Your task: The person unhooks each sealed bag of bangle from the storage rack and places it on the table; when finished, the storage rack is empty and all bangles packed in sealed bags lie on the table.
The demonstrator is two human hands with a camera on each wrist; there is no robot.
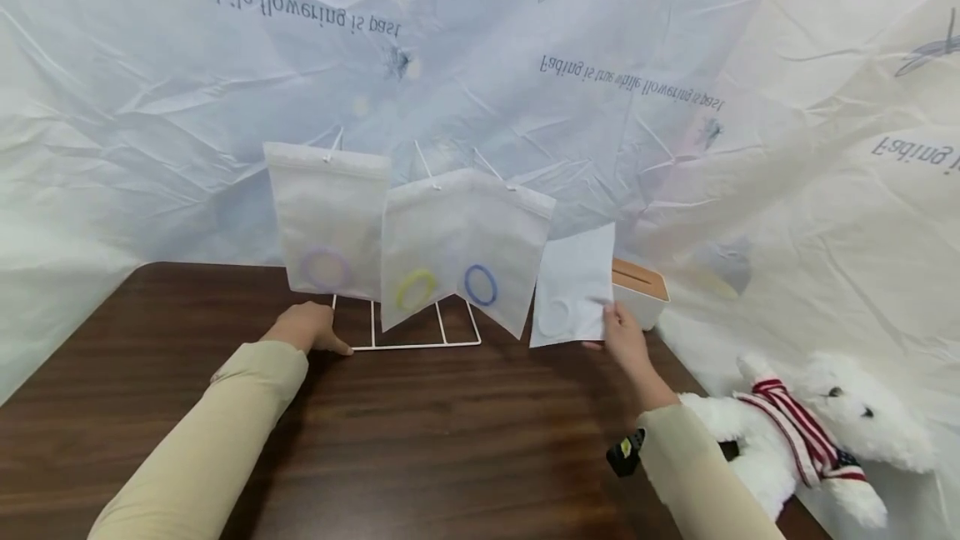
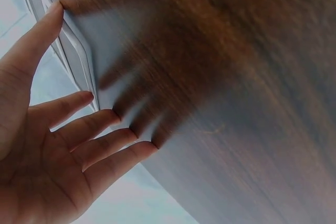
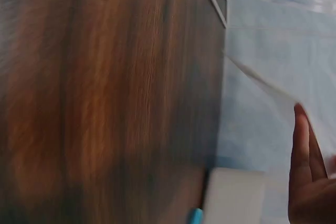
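A white wire rack (image 1: 416, 347) stands on the table, with several hooks sticking up. White pouches hang from it: a left one (image 1: 330, 207) showing a purple ring, a middle one (image 1: 414, 227) showing a yellow ring, and a right one (image 1: 510, 223) showing a blue ring. At the rack's front left corner is my left hand (image 1: 309, 327); its fingers (image 2: 113, 158) are spread, with the thumb tip at the wire. My right hand (image 1: 624, 338) pinches the right edge of another white pouch (image 1: 577, 273), which shows a pale ring and stands apart from the rack.
Behind the right hand sits a white tissue box (image 1: 641, 286) with a wood-coloured lid. A white plush bear (image 1: 772, 432) in a striped top lies at the table's right edge. Printed white sheeting (image 1: 465, 65) hangs behind the dark wooden table (image 1: 442, 440).
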